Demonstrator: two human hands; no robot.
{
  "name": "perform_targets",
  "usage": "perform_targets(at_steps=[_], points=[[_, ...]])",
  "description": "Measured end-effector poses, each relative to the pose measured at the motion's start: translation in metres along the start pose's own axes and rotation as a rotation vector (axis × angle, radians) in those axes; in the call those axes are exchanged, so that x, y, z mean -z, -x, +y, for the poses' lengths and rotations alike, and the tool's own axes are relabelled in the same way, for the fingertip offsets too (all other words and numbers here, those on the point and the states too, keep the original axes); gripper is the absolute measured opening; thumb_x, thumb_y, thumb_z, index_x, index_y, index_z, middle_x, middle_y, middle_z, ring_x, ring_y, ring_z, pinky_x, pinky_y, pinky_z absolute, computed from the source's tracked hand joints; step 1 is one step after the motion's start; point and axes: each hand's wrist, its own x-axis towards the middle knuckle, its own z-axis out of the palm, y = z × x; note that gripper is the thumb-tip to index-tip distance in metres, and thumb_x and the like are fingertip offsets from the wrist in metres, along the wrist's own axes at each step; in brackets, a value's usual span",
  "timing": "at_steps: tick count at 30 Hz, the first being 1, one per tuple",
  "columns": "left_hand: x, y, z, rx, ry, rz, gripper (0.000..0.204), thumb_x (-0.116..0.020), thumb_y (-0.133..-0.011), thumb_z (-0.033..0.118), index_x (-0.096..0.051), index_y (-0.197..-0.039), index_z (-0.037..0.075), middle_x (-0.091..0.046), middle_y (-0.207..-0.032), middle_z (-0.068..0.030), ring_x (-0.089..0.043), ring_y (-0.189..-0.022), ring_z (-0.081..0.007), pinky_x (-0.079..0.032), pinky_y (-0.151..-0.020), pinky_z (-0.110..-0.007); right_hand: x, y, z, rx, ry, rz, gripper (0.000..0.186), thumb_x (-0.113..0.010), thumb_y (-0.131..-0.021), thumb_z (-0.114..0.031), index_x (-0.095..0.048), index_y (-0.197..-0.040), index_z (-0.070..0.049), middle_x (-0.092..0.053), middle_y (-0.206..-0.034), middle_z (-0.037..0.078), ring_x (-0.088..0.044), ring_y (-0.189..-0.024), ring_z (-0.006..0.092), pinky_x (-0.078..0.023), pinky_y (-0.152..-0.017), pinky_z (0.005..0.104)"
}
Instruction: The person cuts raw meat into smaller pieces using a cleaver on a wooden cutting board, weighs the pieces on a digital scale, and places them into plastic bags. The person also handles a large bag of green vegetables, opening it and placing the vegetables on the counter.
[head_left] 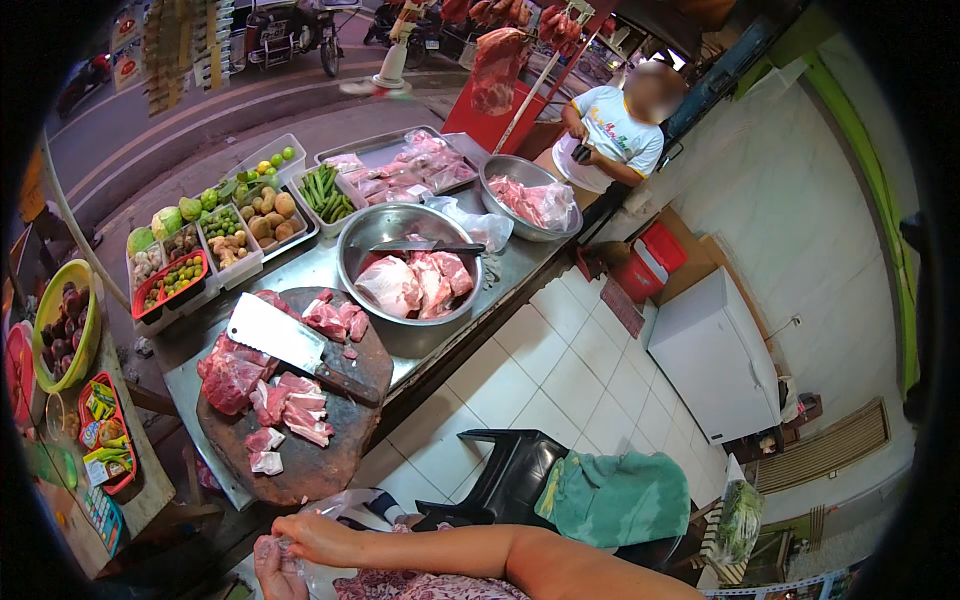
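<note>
At the lower edge, my right hand (312, 539) pinches a clear plastic bag (345, 505), and my left hand (275, 568) is closed on it just beside. Above them is a round dark chopping board (335, 450) on the metal counter (195, 405), bearing cut pieces of raw red meat (230, 375) and a cleaver (275, 330) with a pale blade and dark handle. A steel bowl (350, 290) behind the board holds larger meat pieces, with a knife (412, 246) lying across it.
Vegetable tubs (240, 265), a tray of bagged meat (395, 175) and a second bowl (525, 225) share the counter. A side table (145, 505) stands left. A black chair (505, 465) with a green towel (610, 495) is nearby. A person (605, 130) stands beyond; a white freezer (710, 355) is right.
</note>
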Motion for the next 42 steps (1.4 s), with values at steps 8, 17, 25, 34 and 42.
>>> perform_targets(at_steps=[8,17,25,34,42], points=[[-0.007,0.007,-0.002,-0.074,-0.156,-0.105,0.05,-0.062,-0.088,0.003,-0.046,-0.136,0.002,-0.06,-0.12,-0.0116,-0.06,-0.111,-0.0246,-0.048,-0.098,-0.036,-0.009,0.002,0.031,0.088,-0.047,0.106,0.032,-0.065,-0.086,-0.015,-0.061,-0.112,0.002,-0.063,-0.099,0.025,-0.062,-0.091,0.0394,-0.049,-0.078,0.0443],[0.025,0.022,0.038,0.072,-0.034,-0.176,0.043,-0.065,-0.084,-0.002,-0.056,-0.125,0.005,-0.065,-0.098,-0.0052,-0.066,-0.085,-0.0176,-0.054,-0.072,-0.033,0.017,-0.048,0.047,-0.374,-0.2,-0.045,0.016,-0.068,-0.09,-0.012,-0.069,-0.101,-0.001,-0.064,-0.077,0.001,-0.058,-0.068,0.0092,-0.049,-0.058,0.0298],[0.044,0.013,0.018,-0.522,-1.575,0.355,0.056,-0.044,-0.077,-0.015,-0.054,-0.131,-0.002,-0.058,-0.111,-0.0243,-0.062,-0.089,-0.0422,-0.049,-0.083,-0.043,0.015,-0.107,0.069,0.224,0.923,0.13,0.061,-0.077,-0.077,-0.028,-0.056,-0.133,-0.019,-0.045,-0.141,0.019,-0.045,-0.124,0.0436,-0.042,-0.101,0.0512],[0.022,0.013,0.028,-0.217,-0.851,0.156,0.068,-0.041,-0.077,-0.022,-0.045,-0.142,-0.002,-0.045,-0.145,-0.0118,-0.061,-0.111,-0.0245,-0.051,-0.094,-0.033,0.033,-0.105,0.071,0.177,0.374,0.314,0.032,-0.056,-0.077,0.006,-0.06,-0.105,-0.008,-0.061,-0.095,0.014,-0.06,-0.084,0.0293,-0.049,-0.07,0.0406],[-0.028,-0.012,0.05,-0.247,-0.699,-0.084,0.078,-0.039,-0.076,-0.023,-0.031,-0.15,0.001,-0.034,-0.153,-0.0114,-0.046,-0.128,-0.0222,-0.049,-0.094,-0.031,0.014,-0.088,-0.006,-0.384,-0.875,-0.285,0.037,-0.067,-0.086,-0.01,-0.055,-0.12,-0.003,-0.063,-0.11,0.009,-0.063,-0.093,0.0157,-0.053,-0.079,0.0287]])
